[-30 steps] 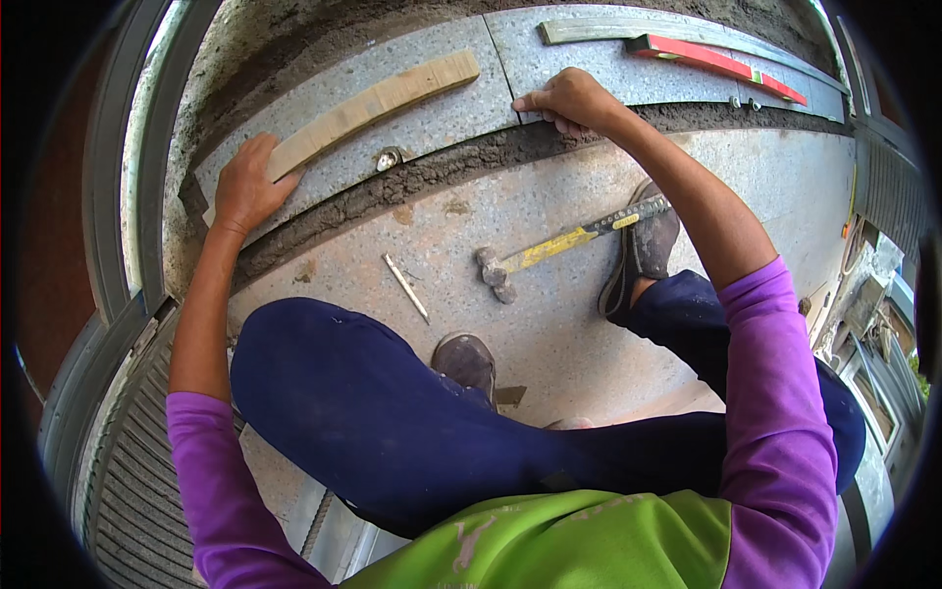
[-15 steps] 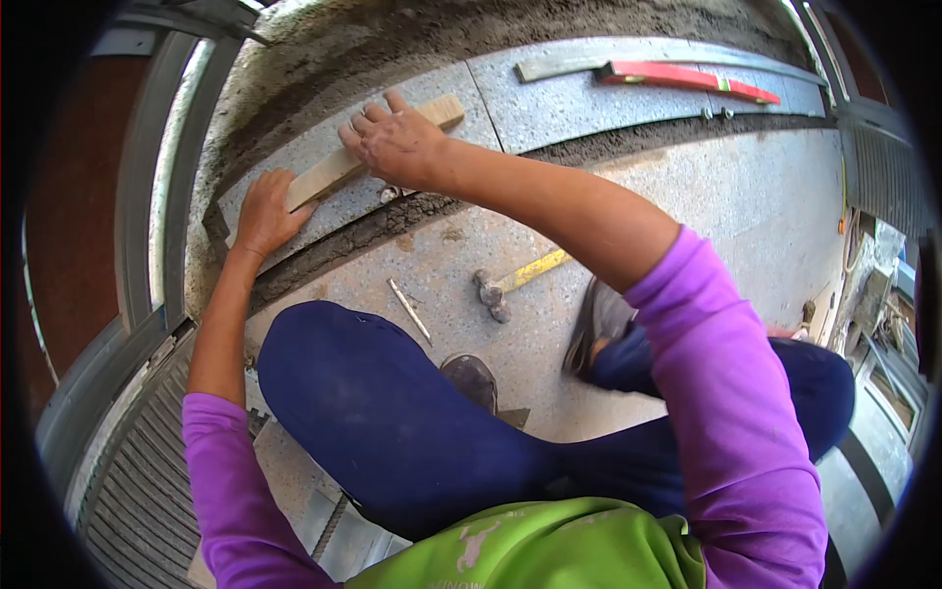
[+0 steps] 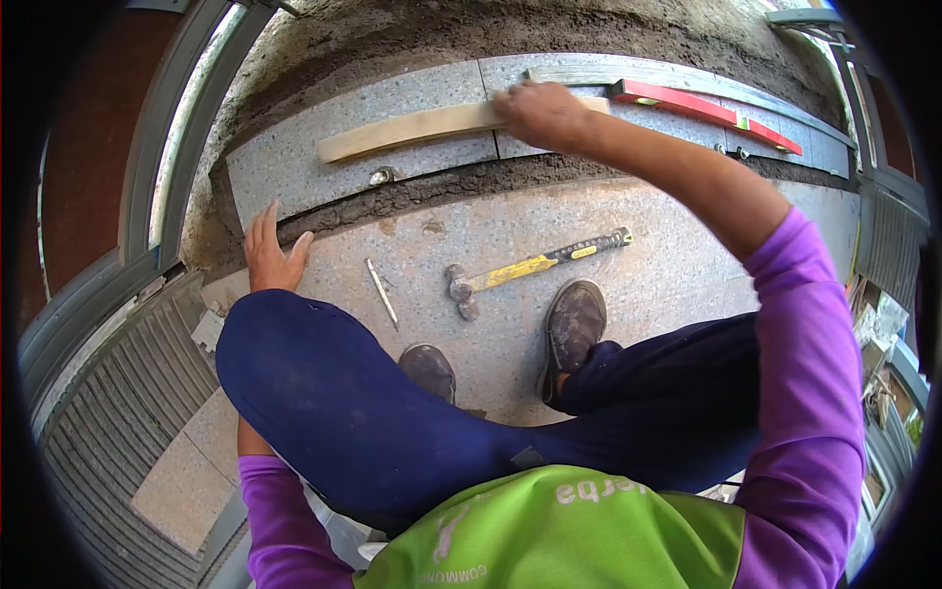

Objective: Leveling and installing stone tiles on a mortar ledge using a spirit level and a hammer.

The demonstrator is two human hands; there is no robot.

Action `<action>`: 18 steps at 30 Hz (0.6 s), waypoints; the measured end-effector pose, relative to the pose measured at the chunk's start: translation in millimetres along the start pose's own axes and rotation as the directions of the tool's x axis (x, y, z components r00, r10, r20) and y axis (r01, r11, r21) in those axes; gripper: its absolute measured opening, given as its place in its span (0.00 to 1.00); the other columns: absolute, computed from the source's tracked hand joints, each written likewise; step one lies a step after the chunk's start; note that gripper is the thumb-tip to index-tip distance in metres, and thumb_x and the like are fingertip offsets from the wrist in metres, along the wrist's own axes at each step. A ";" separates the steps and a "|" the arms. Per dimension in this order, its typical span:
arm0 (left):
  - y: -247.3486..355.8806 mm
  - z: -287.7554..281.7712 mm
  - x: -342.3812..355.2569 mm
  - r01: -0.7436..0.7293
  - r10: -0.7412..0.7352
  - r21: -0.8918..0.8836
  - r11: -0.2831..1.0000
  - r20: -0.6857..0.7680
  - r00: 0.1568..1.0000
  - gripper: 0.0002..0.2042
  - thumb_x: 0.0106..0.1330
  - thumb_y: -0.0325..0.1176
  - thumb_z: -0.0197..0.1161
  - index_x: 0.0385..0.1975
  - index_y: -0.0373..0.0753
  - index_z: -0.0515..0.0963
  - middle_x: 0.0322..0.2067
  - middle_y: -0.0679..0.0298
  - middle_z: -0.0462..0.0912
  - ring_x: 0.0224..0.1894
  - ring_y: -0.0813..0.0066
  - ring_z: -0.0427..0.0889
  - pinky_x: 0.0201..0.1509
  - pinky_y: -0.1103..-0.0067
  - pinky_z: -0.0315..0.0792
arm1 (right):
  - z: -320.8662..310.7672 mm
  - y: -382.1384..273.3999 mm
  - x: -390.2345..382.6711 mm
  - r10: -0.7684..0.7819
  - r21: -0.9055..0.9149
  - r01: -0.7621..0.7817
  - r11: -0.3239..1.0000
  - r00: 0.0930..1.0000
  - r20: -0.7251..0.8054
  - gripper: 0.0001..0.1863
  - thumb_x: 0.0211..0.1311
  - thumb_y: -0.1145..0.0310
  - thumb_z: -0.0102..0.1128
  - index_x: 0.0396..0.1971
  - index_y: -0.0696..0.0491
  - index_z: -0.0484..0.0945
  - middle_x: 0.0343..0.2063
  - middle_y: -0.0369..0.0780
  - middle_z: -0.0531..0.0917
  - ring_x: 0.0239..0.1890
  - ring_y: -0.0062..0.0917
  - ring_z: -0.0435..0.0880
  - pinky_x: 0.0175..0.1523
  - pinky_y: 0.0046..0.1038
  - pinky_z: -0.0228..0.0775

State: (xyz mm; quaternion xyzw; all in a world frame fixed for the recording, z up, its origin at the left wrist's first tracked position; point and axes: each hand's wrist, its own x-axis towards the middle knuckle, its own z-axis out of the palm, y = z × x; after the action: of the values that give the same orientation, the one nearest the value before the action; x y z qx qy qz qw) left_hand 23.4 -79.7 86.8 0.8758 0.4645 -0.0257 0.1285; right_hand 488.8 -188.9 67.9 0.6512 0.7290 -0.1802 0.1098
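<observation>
Seemingly, tiles (image 3: 442, 90) are laid but the gap (image 3: 432, 184) is left uncovered, the wood (image 3: 412, 133) clasped by the right hand (image 3: 545, 116), the left hand (image 3: 273, 257) held with fingers spread.

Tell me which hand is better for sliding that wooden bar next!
Probably the right hand: it is on the wooden bar. The left hand is open and away from the bar, near the bent knee.

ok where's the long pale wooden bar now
In the head view, the long pale wooden bar is at upper centre, across speckled grey tiles, with the right hand on it and its right end near the red spirit level.
</observation>
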 end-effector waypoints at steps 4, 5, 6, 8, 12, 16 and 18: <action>14.9 4.3 -6.9 0.061 -0.060 -0.045 0.997 0.031 0.998 0.37 0.65 0.43 0.71 0.72 0.38 0.64 0.68 0.47 0.68 0.72 0.46 0.62 0.76 0.59 0.56 | 20.9 67.2 -58.4 0.039 -0.023 -0.038 0.999 0.998 0.058 0.13 0.72 0.69 0.49 0.51 0.57 0.76 0.40 0.46 0.86 0.39 0.34 0.89 0.40 0.38 0.85; 18.1 -0.2 -8.0 0.080 -0.077 -0.065 0.995 0.041 0.996 0.37 0.65 0.42 0.72 0.72 0.38 0.64 0.68 0.47 0.68 0.72 0.46 0.63 0.76 0.60 0.56 | 16.0 76.3 -70.5 0.070 -0.023 -0.067 0.997 0.990 0.119 0.14 0.72 0.70 0.48 0.51 0.57 0.76 0.41 0.47 0.86 0.41 0.34 0.88 0.42 0.38 0.85; 23.3 -2.1 -5.1 0.091 -0.087 -0.092 0.992 0.048 0.995 0.37 0.65 0.42 0.72 0.72 0.38 0.64 0.68 0.47 0.68 0.71 0.46 0.63 0.76 0.60 0.57 | 14.1 86.7 -86.0 0.106 -0.010 -0.106 0.994 0.987 0.124 0.14 0.71 0.70 0.48 0.51 0.58 0.76 0.43 0.48 0.86 0.43 0.35 0.88 0.45 0.39 0.84; 33.4 -7.9 -4.9 0.112 -0.107 -0.094 0.989 0.055 0.993 0.37 0.64 0.42 0.72 0.72 0.38 0.64 0.68 0.47 0.68 0.71 0.46 0.63 0.76 0.61 0.57 | 18.2 109.4 -112.0 0.128 0.013 -0.131 0.991 0.984 0.125 0.14 0.71 0.71 0.48 0.51 0.58 0.76 0.44 0.50 0.85 0.45 0.37 0.87 0.48 0.41 0.83; 49.0 -18.6 -9.7 0.192 -0.185 -0.073 0.979 0.089 0.979 0.37 0.65 0.43 0.71 0.71 0.37 0.64 0.68 0.46 0.69 0.71 0.46 0.64 0.75 0.62 0.59 | 40.9 158.7 -154.6 0.144 0.040 -0.142 0.989 0.989 -0.037 0.15 0.68 0.71 0.51 0.52 0.59 0.76 0.45 0.52 0.84 0.48 0.44 0.85 0.54 0.44 0.78; 50.7 -27.6 -16.8 0.196 -0.193 -0.030 0.980 0.067 0.979 0.37 0.65 0.44 0.71 0.71 0.37 0.64 0.68 0.45 0.68 0.71 0.47 0.64 0.75 0.61 0.59 | 41.8 180.8 -182.7 0.239 0.026 -0.239 0.971 0.971 0.029 0.17 0.64 0.72 0.54 0.53 0.58 0.75 0.45 0.52 0.83 0.49 0.45 0.84 0.55 0.46 0.75; 55.6 -27.3 -17.3 0.216 -0.213 -0.100 0.971 0.032 0.976 0.37 0.65 0.43 0.71 0.71 0.37 0.65 0.67 0.45 0.69 0.71 0.47 0.65 0.75 0.62 0.59 | 52.3 196.9 -196.0 0.204 0.019 -0.203 0.979 0.977 -0.058 0.19 0.62 0.72 0.55 0.53 0.57 0.76 0.45 0.50 0.83 0.50 0.45 0.83 0.55 0.46 0.75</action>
State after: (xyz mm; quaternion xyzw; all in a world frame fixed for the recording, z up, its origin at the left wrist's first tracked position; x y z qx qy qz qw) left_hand 57.1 -116.7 127.1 0.8124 0.5557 -0.0250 0.1748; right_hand 704.7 -371.3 74.0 0.7282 0.6602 -0.1533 0.1018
